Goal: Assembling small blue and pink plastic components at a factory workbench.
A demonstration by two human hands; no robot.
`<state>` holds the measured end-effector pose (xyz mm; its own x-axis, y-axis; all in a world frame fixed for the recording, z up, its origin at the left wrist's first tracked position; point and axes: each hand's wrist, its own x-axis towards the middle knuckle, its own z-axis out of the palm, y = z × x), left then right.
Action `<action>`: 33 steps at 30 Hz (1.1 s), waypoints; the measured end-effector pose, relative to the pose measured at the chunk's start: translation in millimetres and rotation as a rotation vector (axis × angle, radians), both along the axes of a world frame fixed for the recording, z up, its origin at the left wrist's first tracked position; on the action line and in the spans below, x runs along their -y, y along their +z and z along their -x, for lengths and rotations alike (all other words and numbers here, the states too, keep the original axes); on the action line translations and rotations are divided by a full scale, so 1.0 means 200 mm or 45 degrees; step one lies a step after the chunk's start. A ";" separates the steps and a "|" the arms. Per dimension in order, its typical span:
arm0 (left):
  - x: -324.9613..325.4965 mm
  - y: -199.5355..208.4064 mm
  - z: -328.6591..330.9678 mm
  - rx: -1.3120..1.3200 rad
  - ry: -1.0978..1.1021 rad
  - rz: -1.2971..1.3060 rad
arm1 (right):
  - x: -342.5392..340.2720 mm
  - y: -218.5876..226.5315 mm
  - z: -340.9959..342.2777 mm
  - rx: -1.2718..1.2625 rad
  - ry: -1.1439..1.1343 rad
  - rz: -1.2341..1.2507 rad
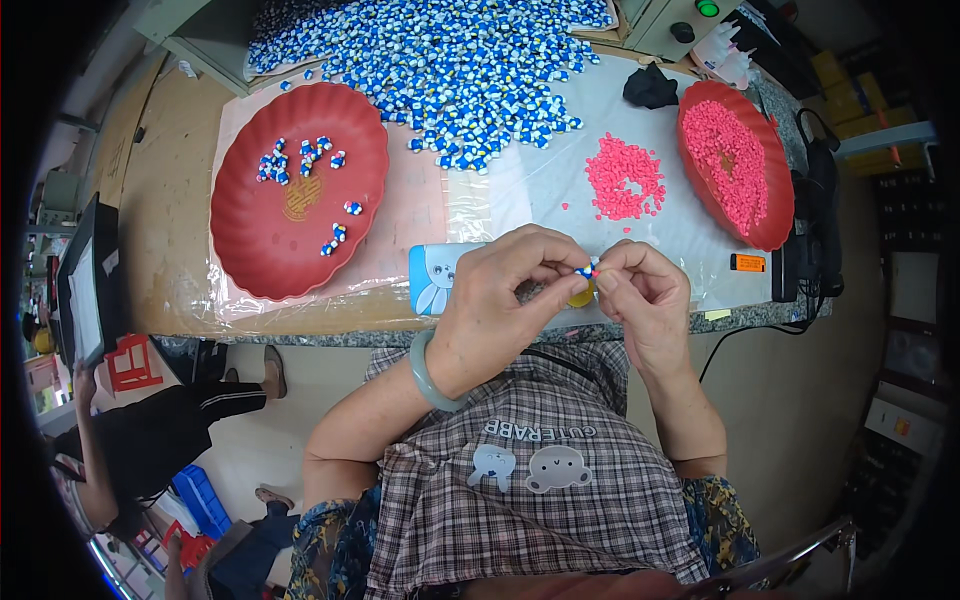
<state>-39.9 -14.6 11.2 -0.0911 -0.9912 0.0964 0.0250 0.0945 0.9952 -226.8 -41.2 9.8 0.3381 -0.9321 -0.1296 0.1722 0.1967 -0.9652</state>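
Observation:
Above the table's near edge, my left hand (505, 305) pinches a tiny blue-and-white figure (586, 270) between thumb and fingertips. My right hand (648, 300) meets it from the right, thumb and forefinger closed on a small pink piece (597, 273) that touches the figure. The fingertips hide most of both. Part of something round and yellow (582, 298) shows below the fingers. A light-blue card with a white rabbit picture (428, 281) lies partly behind my left hand.
A big heap of blue-and-white figures (450, 75) covers the back. At left, a red scalloped tray (255, 235) holds several figures. Loose pink pieces (625, 178) lie right of centre, beside another red tray (778, 215) full of them. A black cloth (650, 88), orange-labelled box (747, 263) and cables stand nearby. Other people sit at left.

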 end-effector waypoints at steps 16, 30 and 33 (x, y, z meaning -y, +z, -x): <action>-0.01 -0.01 0.03 0.418 0.182 0.549 | -0.04 -0.05 -0.05 -0.076 -0.151 0.387; 0.01 -0.01 -0.02 -0.411 -0.094 -0.192 | 0.02 -0.01 0.00 -0.010 -0.105 0.481; 0.01 -0.01 -0.03 -0.569 -0.113 -0.246 | 0.05 -0.02 0.06 -0.041 -0.114 0.479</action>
